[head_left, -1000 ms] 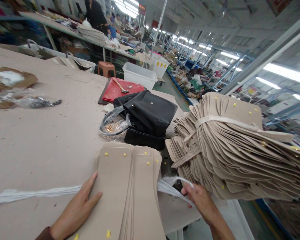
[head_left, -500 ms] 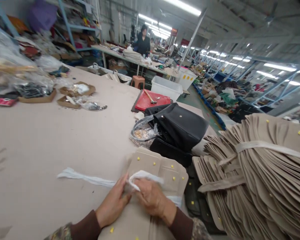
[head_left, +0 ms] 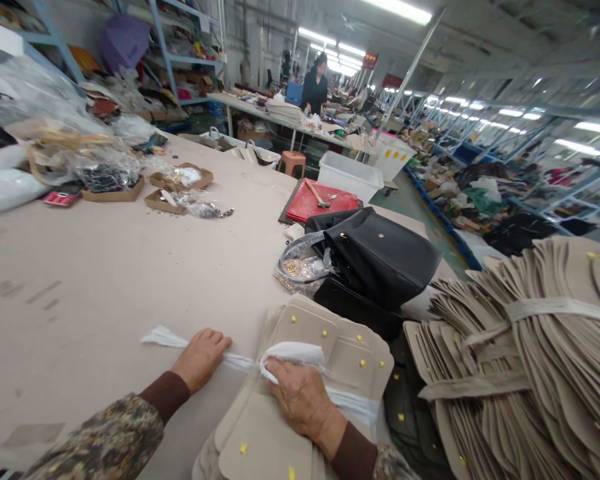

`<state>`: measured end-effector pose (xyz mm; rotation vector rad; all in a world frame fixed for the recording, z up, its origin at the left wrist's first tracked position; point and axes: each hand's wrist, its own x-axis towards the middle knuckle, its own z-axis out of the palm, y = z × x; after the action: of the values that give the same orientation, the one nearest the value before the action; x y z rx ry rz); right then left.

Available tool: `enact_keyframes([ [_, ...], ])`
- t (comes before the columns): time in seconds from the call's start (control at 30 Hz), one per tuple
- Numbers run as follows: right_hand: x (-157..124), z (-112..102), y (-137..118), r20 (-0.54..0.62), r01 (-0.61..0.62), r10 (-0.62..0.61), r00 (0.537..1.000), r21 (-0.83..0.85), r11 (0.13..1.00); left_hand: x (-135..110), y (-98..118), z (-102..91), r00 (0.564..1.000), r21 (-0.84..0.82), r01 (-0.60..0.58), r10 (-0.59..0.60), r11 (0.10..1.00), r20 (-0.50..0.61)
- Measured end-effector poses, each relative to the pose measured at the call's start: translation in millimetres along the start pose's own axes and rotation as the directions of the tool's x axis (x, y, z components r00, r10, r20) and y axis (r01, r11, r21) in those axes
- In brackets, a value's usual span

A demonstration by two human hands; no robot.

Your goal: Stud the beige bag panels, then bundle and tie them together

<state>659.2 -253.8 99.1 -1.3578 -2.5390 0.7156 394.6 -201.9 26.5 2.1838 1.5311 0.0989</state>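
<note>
A stack of beige bag panels [head_left: 265,407] with yellow tabs lies in front of me. A white cloth strip [head_left: 353,401] runs across the stack and out over the table to the left. On top of the stack, my right hand [head_left: 300,397] pinches a folded loop of this strip. My left hand [head_left: 203,359] is off the stack, on the tabletop, with its curled fingers around the strip's loose end, which shows on both sides of the hand. Its fingertips are partly hidden.
To the right are tied bundles of beige panels [head_left: 545,353] and dark panels [head_left: 407,413]. A black handbag [head_left: 385,253] lies beyond the stack, near a hammer [head_left: 316,193] on a red board [head_left: 300,212]. Small cardboard trays [head_left: 165,202] stand far left. A person [head_left: 315,87] is at another table.
My left hand has moved left from the stack to the strip's loose end. My right hand stays on the folded loop. The camera view has shifted slightly left.
</note>
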Motion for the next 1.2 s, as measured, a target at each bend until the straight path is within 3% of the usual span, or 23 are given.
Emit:
enact_keyframes([
  [0.2, -2, 4, 2, -0.045, -0.023, 0.024, 0.999, 0.033, 0.999, 0, 3, -16.6, 0.995, 0.01, 0.049, -0.05, 0.999, 0.092],
  [0.4, -2, 4, 2, -0.088, -0.021, 0.026, 0.996, 0.061, 0.998, -5, 13, -71.0, 0.971, -0.078, 0.072, -0.052, 0.994, 0.234],
  [0.53, -2, 3, 3, -0.143, -0.005, 0.024, 0.989, 0.132, 0.991, -7, 54, -104.0, 0.95, -0.287, 0.021, 0.07, 0.958, 0.303],
  [0.6, -3, 2, 4, -0.206, 0.004, 0.041, 0.978, 0.213, 0.977, -9, 84, -108.6, 0.957, -0.561, -0.009, 0.171, 0.828, 0.237],
  [0.67, -3, 1, 5, -0.265, 0.012, 0.075, 0.961, 0.312, 0.95, -10, 113, -103.1, 0.956, -0.757, 0.008, 0.218, 0.653, 0.198],
  [0.77, -2, 2, 5, -0.299, -0.017, 0.191, 0.935, 0.5, 0.866, -7, 142, -80.9, 0.973, -0.923, 0.052, 0.188, 0.381, 0.133],
  [0.87, 0, 8, 5, -0.293, -0.068, 0.368, 0.883, 0.694, 0.717, 0, 150, -55.0, 0.985, -0.986, 0.14, 0.093, 0.09, 0.148],
  [0.93, 2, 9, 6, -0.35, -0.054, 0.41, 0.842, 0.701, 0.711, 4, 148, -41.6, 0.979, -0.981, 0.192, 0.084, -0.04, 0.188],
  [1.03, 3, -9, 8, -0.481, -0.059, 0.405, 0.778, 0.585, 0.809, 7, 143, -27.0, 0.975, -0.97, 0.214, 0.082, -0.115, 0.205],
  [1.1, 5, -33, 3, -0.54, -0.081, 0.412, 0.734, 0.533, 0.842, 6, 140, -17.9, 0.975, -0.974, 0.21, 0.096, -0.091, 0.201],
  [1.17, 11, -57, -9, -0.557, -0.087, 0.35, 0.753, 0.444, 0.892, 5, 138, -8.0, 0.97, -0.985, 0.171, 0.175, 0.003, 0.169],
  [1.2, 15, -66, -19, -0.529, -0.089, 0.281, 0.801, 0.359, 0.929, 5, 138, -3.1, 0.963, -0.989, 0.14, 0.225, 0.057, 0.149],
])
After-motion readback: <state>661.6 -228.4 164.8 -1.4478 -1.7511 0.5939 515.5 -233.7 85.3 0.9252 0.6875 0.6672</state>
